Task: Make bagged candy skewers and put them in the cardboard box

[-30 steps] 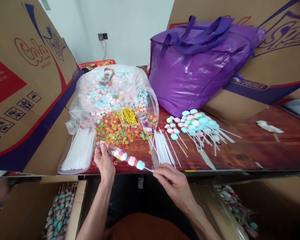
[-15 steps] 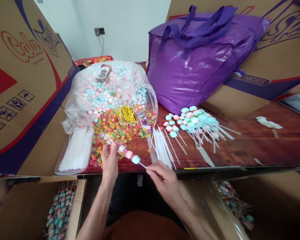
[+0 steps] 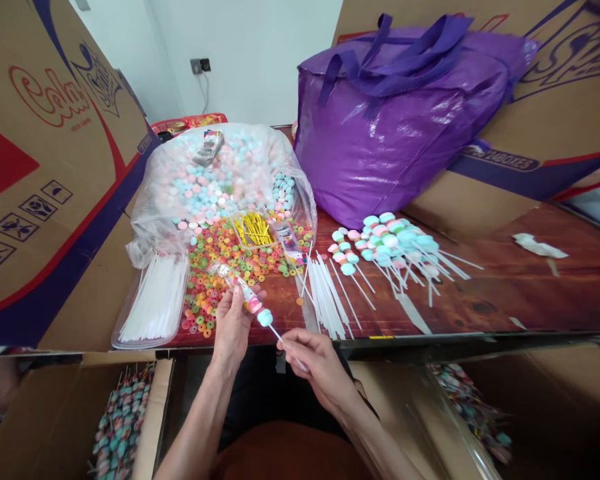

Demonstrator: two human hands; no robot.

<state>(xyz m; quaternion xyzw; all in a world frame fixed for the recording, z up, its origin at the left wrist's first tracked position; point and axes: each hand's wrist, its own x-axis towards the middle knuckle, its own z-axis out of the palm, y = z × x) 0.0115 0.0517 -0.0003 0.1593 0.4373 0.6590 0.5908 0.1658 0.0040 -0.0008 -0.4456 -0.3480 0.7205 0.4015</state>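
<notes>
Between my hands, over the table's front edge, is a candy skewer point(image 3: 265, 317) with pink and pale blue pieces on a white stick. My left hand point(image 3: 233, 320) is closed around its upper end, where a clear printed wrapper point(image 3: 229, 273) covers the candy. Lower down, my right hand point(image 3: 314, 363) pinches the stick. Behind my left hand lie loose ring candies point(image 3: 220, 247) in orange, yellow and green. A small tray of gold twist ties point(image 3: 253, 230) rests among them. White sticks point(image 3: 325, 297) lie beyond my right hand.
Finished-looking candy skewers point(image 3: 397, 243) lie piled at right, before a purple bag point(image 3: 380, 127). A clear bag of pastel candies point(image 3: 215, 180) stands behind the rings. More sticks point(image 3: 155, 300) fill a tray at left. Cardboard boxes point(image 3: 80, 167) flank the table; open boxes with skewers point(image 3: 123, 420) stand below.
My left hand has moved slightly right and slid down over the candy, with the wrapper now covering more of it. My right hand has shifted a little left and down along the stick.
</notes>
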